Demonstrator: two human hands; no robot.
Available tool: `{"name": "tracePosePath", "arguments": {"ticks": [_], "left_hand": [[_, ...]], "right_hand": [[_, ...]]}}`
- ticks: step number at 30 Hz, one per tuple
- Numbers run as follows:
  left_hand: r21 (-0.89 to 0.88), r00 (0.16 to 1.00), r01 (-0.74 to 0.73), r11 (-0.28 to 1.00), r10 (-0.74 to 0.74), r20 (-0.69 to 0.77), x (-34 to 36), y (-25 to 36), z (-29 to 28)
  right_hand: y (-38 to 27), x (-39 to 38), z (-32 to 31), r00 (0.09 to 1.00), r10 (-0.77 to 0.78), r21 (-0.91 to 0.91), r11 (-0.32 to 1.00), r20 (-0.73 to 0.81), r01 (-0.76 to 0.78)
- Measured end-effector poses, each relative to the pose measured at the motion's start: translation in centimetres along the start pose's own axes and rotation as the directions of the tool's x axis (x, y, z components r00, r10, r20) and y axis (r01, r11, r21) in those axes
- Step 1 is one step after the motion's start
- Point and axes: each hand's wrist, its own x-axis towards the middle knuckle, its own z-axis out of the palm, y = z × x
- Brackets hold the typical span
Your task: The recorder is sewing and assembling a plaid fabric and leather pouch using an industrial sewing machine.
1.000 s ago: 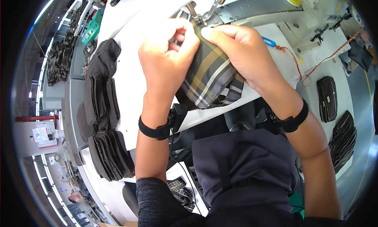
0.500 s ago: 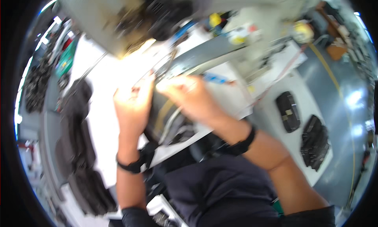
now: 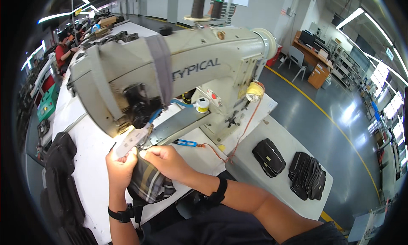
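The left hand (image 3: pixel 122 167) holds the top of a plaid cloth (image 3: pixel 146 181). Its fingers are bent in a narrow pinch, and a pale flat piece (image 3: pixel 131 142) hides some of them. The right hand (image 3: pixel 166 162) holds the top of the same cloth from the other side. Its thumb presses down on the cloth, and its other fingers are curled up close. The two thumbs are near each other, but apart.

The plaid cloth is brown, grey and white. It sits close to the near edge of the white bench (image 3: pixel 94 177), under the needle end of a big cream sewing machine (image 3: pixel 191 53). Its lower part is loose and bunched up.

Just past the right hand, blue snips (image 3: pixel 185 143) lie on the bench, with an orange cord (image 3: pixel 247 126) tied to them. A small white and yellow pot (image 3: pixel 202 105) is by the machine's long grey bed. A grey strip (image 3: pixel 159 62) hangs over the top of the machine.

Dark cloth pieces (image 3: pixel 59 189) are piled along the bench's left edge. On the low table (image 3: pixel 243 160) past the bench's right edge, a dark stack (image 3: pixel 268 157) lies beside a spread-out dark pile (image 3: pixel 307 175).
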Motion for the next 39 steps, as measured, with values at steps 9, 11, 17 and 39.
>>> {"name": "tracePosePath", "arguments": {"ticks": [9, 11, 17, 39], "left_hand": [[0.104, 0.997, -0.05, 0.993, 0.044, 0.058, 0.9, 0.8, -0.2], [0.184, 0.99, 0.004, 0.983, -0.03, 0.138, 1.2, 1.1, -1.1], [-0.079, 0.985, 0.007, 0.997, 0.007, 0.174, 1.0, -0.8, -2.0], [-0.105, 0.995, -0.045, 0.994, 0.054, 0.088, -0.2, 0.4, -0.8]], "right_hand": [[-0.5, 0.1, -0.3, 1.0, 0.024, 0.055, 0.998, -0.01, -0.023], [-0.5, -0.1, -0.1, 0.997, 0.035, 0.073, 0.997, -0.064, -0.031], [-0.7, -0.2, 0.4, 0.999, 0.04, 0.055, 0.998, -0.022, -0.039], [-0.4, -0.1, 0.7, 0.996, 0.031, 0.1, 0.995, -0.088, -0.022]]}}
